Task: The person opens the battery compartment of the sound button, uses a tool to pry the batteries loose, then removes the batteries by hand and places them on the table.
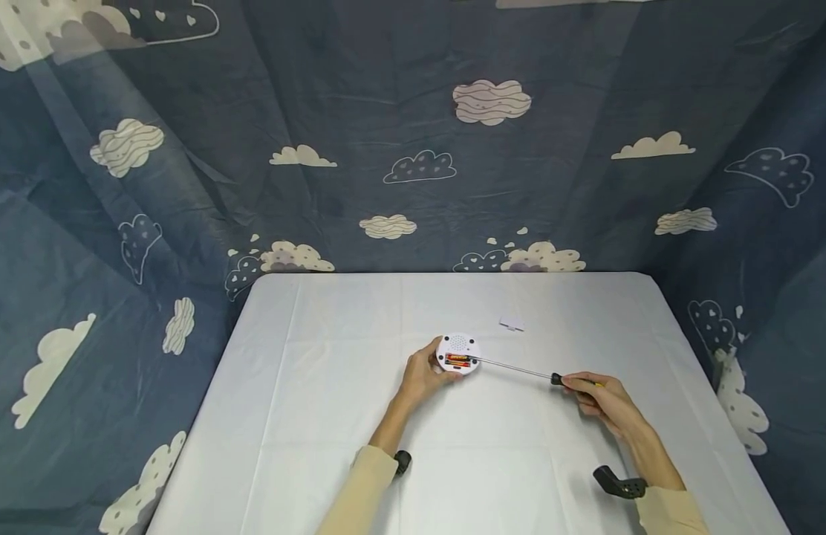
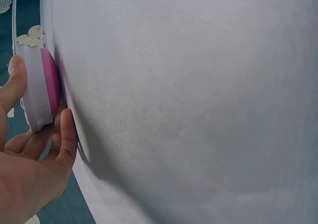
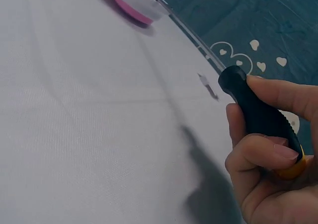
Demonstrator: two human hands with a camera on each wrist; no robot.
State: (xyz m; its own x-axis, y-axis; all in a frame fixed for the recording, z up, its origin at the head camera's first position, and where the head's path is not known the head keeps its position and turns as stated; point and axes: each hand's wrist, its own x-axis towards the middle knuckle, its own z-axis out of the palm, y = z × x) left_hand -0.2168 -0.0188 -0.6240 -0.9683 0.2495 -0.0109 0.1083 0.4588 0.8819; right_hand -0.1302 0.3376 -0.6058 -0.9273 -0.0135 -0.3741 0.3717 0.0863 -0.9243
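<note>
My left hand grips a round white device by its left side, thumb on the edge. Its back faces up, with small speaker holes, dark screw holes and an uncovered battery compartment. Inside sit two orange-and-black batteries. In the left wrist view the device's underside shows a pink rim, facing the table. My right hand holds a long screwdriver by its black-and-yellow handle. The thin metal shaft runs left, its tip overlapping the compartment's right end.
A small white battery cover lies on the white tablecloth, beyond the screwdriver. Dark blue curtains with cloud prints stand behind the table and on both sides. Black bands with cameras sit on the wrists.
</note>
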